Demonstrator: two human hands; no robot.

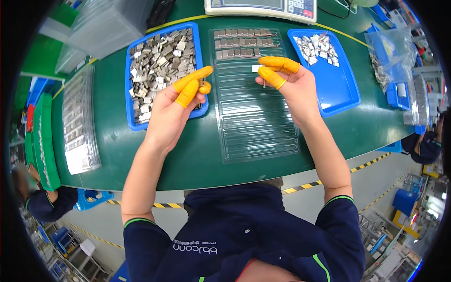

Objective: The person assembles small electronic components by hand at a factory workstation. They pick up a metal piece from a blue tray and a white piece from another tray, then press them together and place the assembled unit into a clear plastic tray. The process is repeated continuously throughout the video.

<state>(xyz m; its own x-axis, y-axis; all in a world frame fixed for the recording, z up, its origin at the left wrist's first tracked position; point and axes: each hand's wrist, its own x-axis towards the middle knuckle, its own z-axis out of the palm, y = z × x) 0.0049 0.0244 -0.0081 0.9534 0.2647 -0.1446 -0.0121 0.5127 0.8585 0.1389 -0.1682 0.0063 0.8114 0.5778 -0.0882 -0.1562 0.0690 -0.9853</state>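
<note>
My left hand (176, 105), with orange finger cots, pinches a small grey metal part (202, 82) over the right edge of a blue tray (128, 96) heaped with several such parts. My right hand (286, 82), also with orange cots, holds another small metal part (259, 70) above a clear ribbed plastic tray (256, 117). That clear tray's far rows are filled with small grey parts (242, 42); its nearer rows are bare.
A second blue tray (340, 89) at the right holds a small pile of parts. A scale (260, 7) stands at the back. A filled clear tray (77, 120) lies left, plastic bags at far right. Other people work at both sides.
</note>
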